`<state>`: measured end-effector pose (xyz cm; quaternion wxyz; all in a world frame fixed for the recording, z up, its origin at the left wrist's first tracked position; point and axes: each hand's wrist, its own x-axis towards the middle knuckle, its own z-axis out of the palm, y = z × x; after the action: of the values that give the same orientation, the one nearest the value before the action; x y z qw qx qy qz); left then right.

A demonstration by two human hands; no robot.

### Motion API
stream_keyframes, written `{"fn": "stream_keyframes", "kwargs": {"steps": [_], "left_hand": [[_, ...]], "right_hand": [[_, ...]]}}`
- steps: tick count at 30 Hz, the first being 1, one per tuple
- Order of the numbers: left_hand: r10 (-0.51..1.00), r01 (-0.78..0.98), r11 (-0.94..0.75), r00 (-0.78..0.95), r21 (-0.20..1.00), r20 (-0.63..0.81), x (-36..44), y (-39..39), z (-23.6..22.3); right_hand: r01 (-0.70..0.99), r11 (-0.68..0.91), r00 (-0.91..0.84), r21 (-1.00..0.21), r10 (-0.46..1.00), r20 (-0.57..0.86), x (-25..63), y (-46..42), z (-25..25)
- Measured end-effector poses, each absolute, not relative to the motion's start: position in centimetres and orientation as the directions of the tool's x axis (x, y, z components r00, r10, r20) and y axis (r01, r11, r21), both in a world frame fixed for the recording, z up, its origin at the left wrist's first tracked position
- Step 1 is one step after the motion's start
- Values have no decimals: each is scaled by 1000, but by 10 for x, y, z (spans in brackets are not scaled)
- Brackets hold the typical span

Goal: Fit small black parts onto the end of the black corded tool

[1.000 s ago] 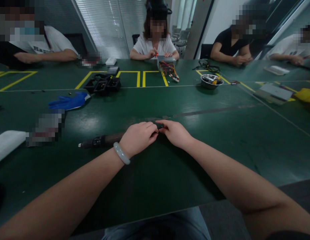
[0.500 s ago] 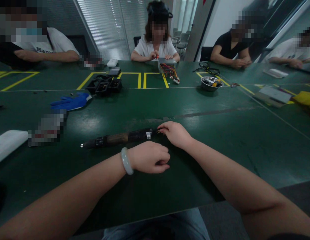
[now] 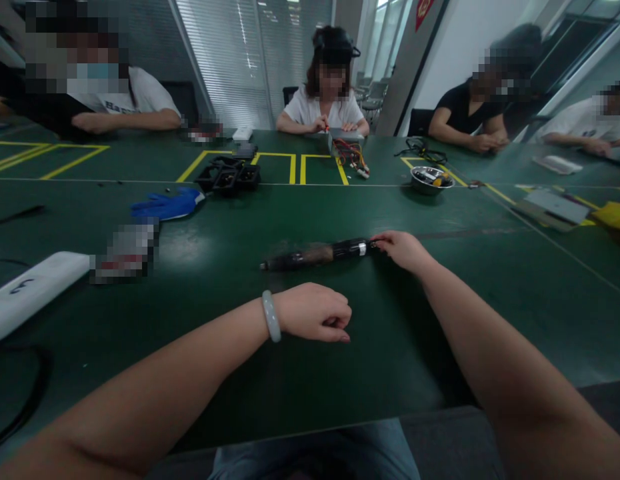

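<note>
My right hand [image 3: 401,252] pinches the right-hand end of a black electric screwdriver [image 3: 320,255], where a small metal fitting shows at my fingertips. The tool lies nearly level, its thin tip pointing left and a white label near the held end. Motion smears its left half, and I cannot tell whether it touches the green table [image 3: 210,320]. My left hand [image 3: 315,312], with a pale bangle [image 3: 271,316] at the wrist, is closed in a loose fist nearer to me. Nothing shows in its curled fingers, and it is apart from the screwdriver.
A blue glove [image 3: 167,204] and a white power strip or case [image 3: 40,290] are on the left. Farther back are black plastic parts [image 3: 227,175], a metal box with coloured wires [image 3: 346,143] and a metal bowl [image 3: 433,190]. Several people sit across the table.
My right hand has pulled the screwdriver to the right and away from me. My left hand stays closed and has barely moved. The view has shifted slightly.
</note>
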<state>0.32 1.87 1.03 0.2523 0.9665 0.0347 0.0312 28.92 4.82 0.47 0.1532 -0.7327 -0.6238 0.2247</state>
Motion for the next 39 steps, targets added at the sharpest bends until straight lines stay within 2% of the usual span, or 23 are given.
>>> {"fn": "stream_keyframes", "kwargs": {"steps": [4, 7, 11, 14, 18, 26, 39], "left_hand": [[77, 34, -876, 995, 480, 69, 2, 19, 8], [72, 26, -882, 994, 471, 79, 1, 19, 7], [73, 22, -884, 993, 467, 91, 1, 19, 7], [75, 24, -883, 993, 470, 91, 1, 19, 7], [83, 32, -883, 992, 468, 90, 1, 19, 7], [88, 40, -879, 993, 474, 79, 0, 19, 7], [90, 39, -878, 992, 478, 85, 0, 19, 7]], "right_hand": [[837, -376, 329, -398, 926, -182, 368, 26, 18], [775, -556, 527, -300, 831, -178, 425, -12, 26], [615, -765, 770, -190, 635, -65, 496, -66, 12], [419, -885, 907, -202, 420, 41, 544, -91, -11], [329, -924, 944, -193, 320, 77, 581, -97, -31], [378, -920, 924, -103, 367, 108, 583, -90, -34], [347, -931, 937, -109, 341, 72, 583, -89, -35]]}}
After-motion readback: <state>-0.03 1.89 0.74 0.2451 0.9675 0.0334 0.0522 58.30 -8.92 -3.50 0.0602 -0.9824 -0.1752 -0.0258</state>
